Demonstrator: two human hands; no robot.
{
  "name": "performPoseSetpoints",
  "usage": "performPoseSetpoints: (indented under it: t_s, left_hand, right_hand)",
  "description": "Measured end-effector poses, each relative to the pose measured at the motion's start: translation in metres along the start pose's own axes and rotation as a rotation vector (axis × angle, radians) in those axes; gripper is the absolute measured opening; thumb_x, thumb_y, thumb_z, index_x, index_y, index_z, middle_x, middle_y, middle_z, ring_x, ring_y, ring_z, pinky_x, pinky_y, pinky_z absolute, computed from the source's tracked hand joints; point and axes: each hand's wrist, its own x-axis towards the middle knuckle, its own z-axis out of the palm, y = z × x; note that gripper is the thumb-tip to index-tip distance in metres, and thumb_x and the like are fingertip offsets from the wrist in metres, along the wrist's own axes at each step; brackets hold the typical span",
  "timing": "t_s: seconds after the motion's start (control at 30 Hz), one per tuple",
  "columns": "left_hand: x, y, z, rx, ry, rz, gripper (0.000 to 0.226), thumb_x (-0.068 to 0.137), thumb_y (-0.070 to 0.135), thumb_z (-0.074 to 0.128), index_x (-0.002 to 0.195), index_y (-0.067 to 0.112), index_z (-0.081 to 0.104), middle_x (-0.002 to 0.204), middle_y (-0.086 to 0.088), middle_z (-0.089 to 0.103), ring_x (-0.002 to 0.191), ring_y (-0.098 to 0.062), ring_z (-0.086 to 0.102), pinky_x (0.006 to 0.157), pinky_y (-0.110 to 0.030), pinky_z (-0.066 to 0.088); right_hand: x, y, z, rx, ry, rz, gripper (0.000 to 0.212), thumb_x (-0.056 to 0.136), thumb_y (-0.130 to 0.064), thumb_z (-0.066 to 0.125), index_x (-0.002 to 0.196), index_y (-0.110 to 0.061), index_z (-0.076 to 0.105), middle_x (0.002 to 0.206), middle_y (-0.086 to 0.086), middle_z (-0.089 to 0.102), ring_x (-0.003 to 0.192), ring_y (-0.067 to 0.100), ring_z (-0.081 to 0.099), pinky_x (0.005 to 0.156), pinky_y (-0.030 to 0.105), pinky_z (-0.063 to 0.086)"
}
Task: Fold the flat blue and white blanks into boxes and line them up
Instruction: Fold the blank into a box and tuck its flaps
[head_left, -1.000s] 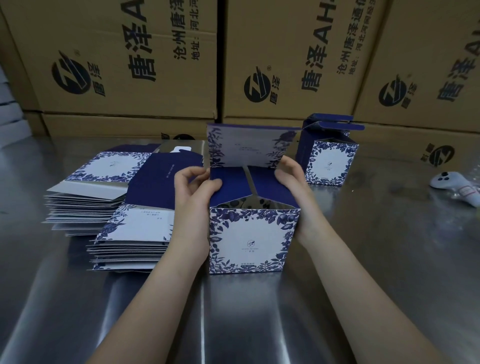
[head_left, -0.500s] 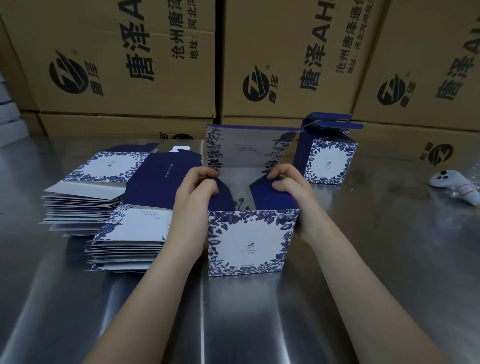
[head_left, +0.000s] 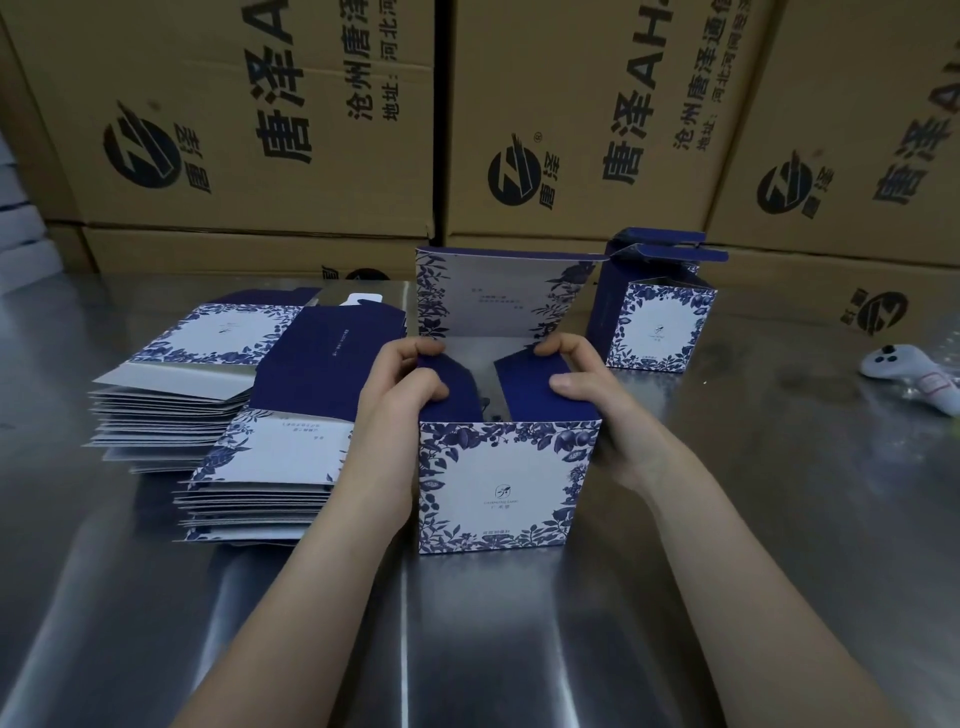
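Box in work: the half-folded blue and white cardboard box (head_left: 501, 488) stands upright at the centre of the table, close to the person. Its white, floral-bordered face is toward the camera and its top is open.
Rear panel: a tall white lid panel (head_left: 493, 304) with floral edges rises upright from the box's back wall.
Flaps: the dark blue left flap (head_left: 460, 402) and dark blue right flap (head_left: 527, 387) lean inward over the opening, with a gap between them.
Left hand: the left hand (head_left: 400, 400) is at the box's left side, fingers curled over the left flap's top edge and thumb on its near face, pinching it.
Right hand: the right hand (head_left: 587, 387) mirrors this on the right flap, fingers over the edge and thumb in front, clamped on it.
Folded box: a matching blue and white folded box (head_left: 660, 327) stands behind and to the right, apart from the first, with its dark blue top flaps raised.
Blanks: the near stack of flat blue and white blanks (head_left: 270, 467) lies just beside the left wrist. The far stack of flat blanks (head_left: 197, 364) lies behind it to the left, and whether the two stacks touch cannot be told.
Surface: everything rests on a shiny steel table (head_left: 727, 519).
Right edge: a white handheld controller (head_left: 904, 374) lies well apart from the boxes.
Backdrop: brown corrugated cartons (head_left: 260, 130) with black print are stacked along the far edge.
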Motion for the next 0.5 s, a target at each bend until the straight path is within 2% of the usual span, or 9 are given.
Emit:
performPoseSetpoints:
  t_s: [0.1, 0.2, 0.27, 0.37, 0.43, 0.5]
  left_hand:
    - [-0.0032, 0.0023, 0.0026, 0.023, 0.037, 0.015, 0.022, 0.059, 0.017, 0.05, 0.072, 0.032, 0.062, 0.098, -0.006, 0.06, 0.093, -0.029, 0.055, 0.075, -0.043, 0.039]
    - [-0.0048, 0.0045, 0.0042, 0.023, 0.044, 0.017, 0.018, 0.058, 0.016, 0.048, 0.066, 0.03, 0.055, 0.094, -0.006, 0.057, 0.09, -0.027, 0.051, 0.075, -0.043, 0.035]
    - [-0.0052, 0.0046, 0.0043, 0.036, 0.041, 0.023, 0.017, 0.059, 0.017, 0.049, 0.066, 0.031, 0.055, 0.093, -0.007, 0.055, 0.09, -0.028, 0.051, 0.076, -0.044, 0.035]
    - [-0.0052, 0.0032, 0.0037, 0.02, 0.016, 0.021, 0.015, 0.064, 0.019, 0.053, 0.071, 0.032, 0.059, 0.084, -0.007, 0.055, 0.079, -0.025, 0.053, 0.066, -0.037, 0.041]
    - [-0.0046, 0.0023, 0.0032, 0.005, -0.002, 0.021, 0.015, 0.067, 0.022, 0.055, 0.074, 0.033, 0.063, 0.077, -0.002, 0.058, 0.07, -0.021, 0.057, 0.056, -0.029, 0.045]
    - [-0.0046, 0.0023, 0.0031, -0.001, -0.005, 0.022, 0.018, 0.067, 0.022, 0.055, 0.076, 0.034, 0.065, 0.076, 0.001, 0.06, 0.068, -0.017, 0.059, 0.052, -0.026, 0.048]
  right_hand:
    - [0.0013, -0.0005, 0.0029, -0.012, 0.04, -0.018, 0.028, 0.063, -0.018, 0.062, 0.089, -0.028, 0.055, 0.093, 0.005, 0.059, 0.071, 0.02, 0.06, 0.055, 0.024, 0.049]
    - [0.0019, -0.0012, 0.0042, -0.024, 0.066, -0.027, 0.025, 0.068, -0.009, 0.052, 0.088, -0.024, 0.052, 0.091, 0.007, 0.054, 0.068, 0.019, 0.057, 0.053, 0.022, 0.047]
    - [0.0012, -0.0014, 0.0042, -0.03, 0.054, -0.026, 0.026, 0.065, -0.014, 0.057, 0.088, -0.025, 0.053, 0.093, 0.006, 0.055, 0.07, 0.019, 0.058, 0.055, 0.023, 0.047]
    - [-0.0007, -0.0006, 0.0031, -0.02, 0.008, -0.014, 0.034, 0.064, -0.029, 0.067, 0.097, -0.029, 0.058, 0.102, 0.001, 0.06, 0.08, 0.019, 0.063, 0.062, 0.027, 0.052]
    - [-0.0021, -0.0007, 0.0016, -0.001, -0.022, 0.002, 0.044, 0.066, -0.034, 0.069, 0.108, -0.032, 0.059, 0.11, -0.002, 0.063, 0.09, 0.019, 0.066, 0.071, 0.029, 0.055]
    - [-0.0031, -0.0013, 0.0005, 0.004, -0.048, 0.024, 0.051, 0.066, -0.035, 0.07, 0.116, -0.034, 0.057, 0.115, -0.003, 0.064, 0.095, 0.02, 0.066, 0.078, 0.032, 0.056]
